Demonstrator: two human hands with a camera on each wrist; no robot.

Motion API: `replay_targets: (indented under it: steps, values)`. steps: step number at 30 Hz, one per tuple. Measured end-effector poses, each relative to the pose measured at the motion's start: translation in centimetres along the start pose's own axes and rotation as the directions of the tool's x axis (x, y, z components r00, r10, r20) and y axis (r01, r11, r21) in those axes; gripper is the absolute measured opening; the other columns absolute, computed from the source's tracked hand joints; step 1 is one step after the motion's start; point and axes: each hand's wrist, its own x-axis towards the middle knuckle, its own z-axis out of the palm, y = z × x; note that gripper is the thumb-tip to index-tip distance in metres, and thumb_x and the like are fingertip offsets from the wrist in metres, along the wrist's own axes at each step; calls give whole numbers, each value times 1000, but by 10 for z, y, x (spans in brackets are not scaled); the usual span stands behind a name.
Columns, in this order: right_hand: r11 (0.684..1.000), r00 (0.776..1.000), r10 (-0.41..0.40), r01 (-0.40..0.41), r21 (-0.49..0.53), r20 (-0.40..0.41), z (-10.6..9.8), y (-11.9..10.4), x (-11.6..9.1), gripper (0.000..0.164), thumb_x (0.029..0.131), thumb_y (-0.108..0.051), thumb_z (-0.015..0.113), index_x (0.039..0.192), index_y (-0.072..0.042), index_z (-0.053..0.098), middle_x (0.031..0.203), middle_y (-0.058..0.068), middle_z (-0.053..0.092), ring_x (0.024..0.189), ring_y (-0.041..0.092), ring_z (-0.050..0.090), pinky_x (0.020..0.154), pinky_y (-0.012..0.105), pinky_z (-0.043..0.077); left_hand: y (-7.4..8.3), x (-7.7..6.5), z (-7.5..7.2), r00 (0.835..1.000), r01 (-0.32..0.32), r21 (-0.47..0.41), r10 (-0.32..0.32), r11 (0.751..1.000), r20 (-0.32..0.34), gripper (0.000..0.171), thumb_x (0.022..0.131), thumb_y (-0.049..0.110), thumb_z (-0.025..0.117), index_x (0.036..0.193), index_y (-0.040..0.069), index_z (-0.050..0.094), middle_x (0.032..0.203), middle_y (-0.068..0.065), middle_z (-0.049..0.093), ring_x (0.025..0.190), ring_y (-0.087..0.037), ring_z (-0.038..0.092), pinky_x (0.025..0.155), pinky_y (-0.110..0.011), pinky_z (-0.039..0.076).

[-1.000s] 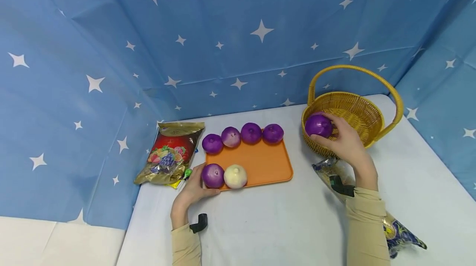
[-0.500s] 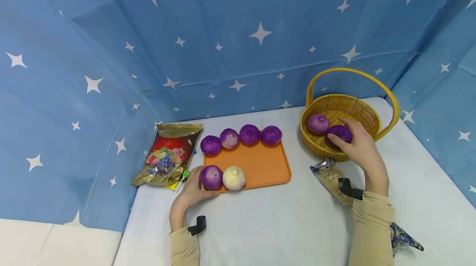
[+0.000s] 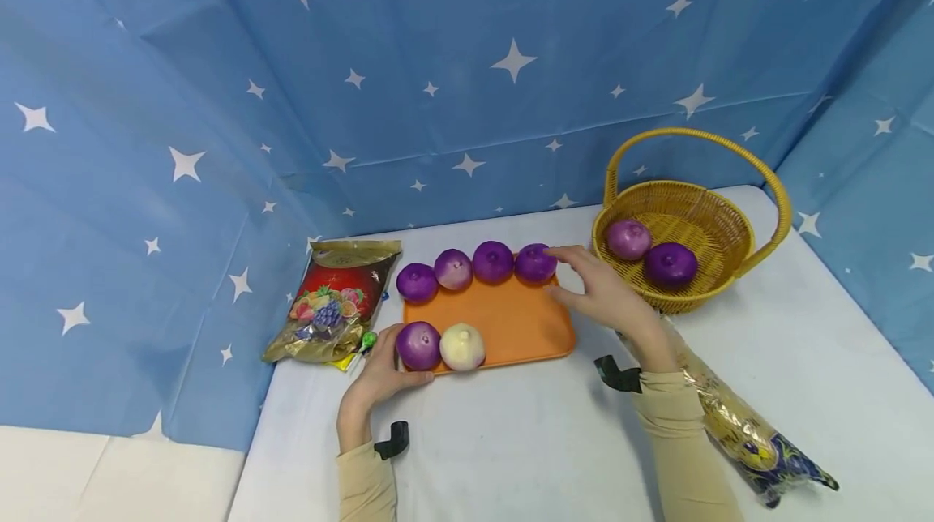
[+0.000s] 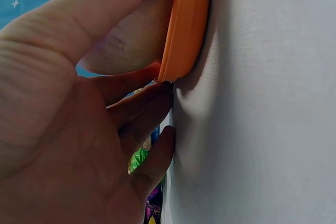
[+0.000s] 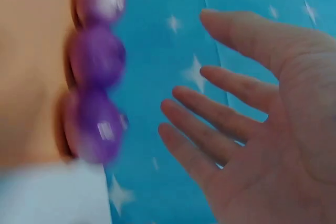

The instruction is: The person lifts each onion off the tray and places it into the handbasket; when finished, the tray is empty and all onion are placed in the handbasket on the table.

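Note:
My left hand (image 3: 381, 376) holds the near left corner of an orange tray (image 3: 521, 327), thumb along the front edge and fingers at the left side. The tray's rim (image 4: 184, 30) shows between thumb and fingers in the left wrist view. A purple onion (image 3: 419, 345) and a white onion (image 3: 462, 347) sit at the tray's front. Along its back stand several purple onions, the rightmost one (image 3: 535, 263) nearest my right hand (image 3: 601, 291). That hand's fingers are spread and extended in the right wrist view, with nothing between them. A wicker basket (image 3: 730, 250) contains two purple onions (image 3: 670, 265).
A gold and red fruit-print bag (image 3: 336, 303) lies left of the tray, with small bright wrappers beside it. A long clear and blue packet (image 3: 744, 425) lies partly under my right forearm. The basket's tall handle (image 3: 730, 147) arches at the back right, before a starry blue curtain (image 3: 467, 84).
My right hand put a purple onion into the basket beside another, let go, and moved left to the tray's right end. The left hand stays at the tray's corner.

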Motion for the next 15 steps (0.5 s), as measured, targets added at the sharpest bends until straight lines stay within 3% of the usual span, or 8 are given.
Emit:
replay_targets:
  steps: [6, 11, 15]
  values:
    - [995, 986, -78, 68, 68, 151, 52, -25, 14, 59, 87, -38, 67, 139, -20, 45, 138, 1, 46, 125, 25, 46, 104, 47, 38, 1, 6, 4, 1000, -18, 10, 18, 1000, 11, 104, 60, 44, 87, 144, 19, 32, 148, -3, 29, 138, -27, 25, 109, -54, 25]
    - [989, 950, -143, 124, 84, 277, 96, -38, 20, 63, 85, -44, 68, 139, -24, 44, 137, -3, 47, 122, 20, 48, 102, 42, 40, 0, 6, 5, 1000, -2, 15, 1, 1000, 5, 104, 59, 46, 87, 144, 21, 32, 148, -1, 29, 137, -26, 26, 108, -55, 27]
    - [980, 929, -200, 184, 80, 312, 121, -47, 25, 64, 82, -39, 73, 137, -19, 47, 134, -1, 48, 118, 14, 47, 101, 35, 41, -2, 4, 1, 1000, -2, 13, 2, 1000, -14, 104, 59, 44, 88, 144, 20, 33, 148, -2, 30, 137, -26, 27, 109, -54, 27]
